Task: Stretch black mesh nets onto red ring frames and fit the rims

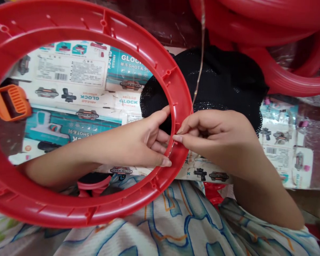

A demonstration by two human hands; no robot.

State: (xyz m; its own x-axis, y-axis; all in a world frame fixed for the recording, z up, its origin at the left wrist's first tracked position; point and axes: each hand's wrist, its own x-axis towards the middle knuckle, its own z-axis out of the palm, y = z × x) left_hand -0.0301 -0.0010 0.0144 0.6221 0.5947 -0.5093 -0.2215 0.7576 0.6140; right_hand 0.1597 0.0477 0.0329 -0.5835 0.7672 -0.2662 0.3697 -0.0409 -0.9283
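A large red plastic ring, its ribbed inner channel facing up, is tilted across the left and middle of the view. My left hand reaches through its opening and grips the right side, the thumb on the inner rim and the other fingers partly hidden behind. At the same side, my right hand pinches a thin, pale wire between thumb and forefinger. The wire hangs down from the top of the view, and a short length lies in the channel beside my left thumb.
Flattened printed cardboard covers the surface. A black mesh cloth lies beyond my right hand. More red rings are stacked at the upper right. An orange plastic piece is at the left. Patterned fabric spans the near edge.
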